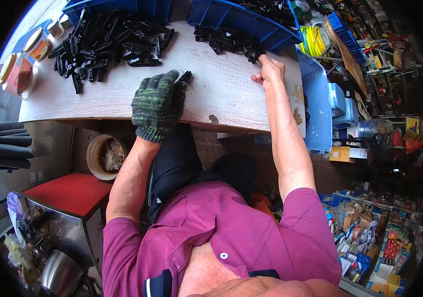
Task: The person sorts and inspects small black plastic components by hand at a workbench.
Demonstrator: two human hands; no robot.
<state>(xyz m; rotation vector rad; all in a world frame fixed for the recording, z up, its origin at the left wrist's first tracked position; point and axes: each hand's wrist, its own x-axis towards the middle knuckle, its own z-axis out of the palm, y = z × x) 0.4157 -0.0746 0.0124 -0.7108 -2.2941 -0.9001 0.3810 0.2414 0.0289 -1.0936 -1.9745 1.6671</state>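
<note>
My left hand [155, 105], in a dark green and black knitted glove, is closed over the near edge of the white table [221, 94]. From its fingers sticks the end of a black plastic part [186, 76]; the rest of that part is hidden by the glove. My bare right hand [272, 72] reaches to the right end of a small pile of black plastic pieces [226, 39]. Its thumb and forefinger pinch a small black plastic piece there, mostly covered by the fingertips. A larger heap of long black plastic parts [107, 42] lies to the far left.
Blue bins [241, 22] stand along the table's far side. Lidded jars [17, 74] line the left edge. A light blue tub [318, 104] is right of the table. Below left are a round bucket [106, 156] and a red-topped cabinet [68, 194].
</note>
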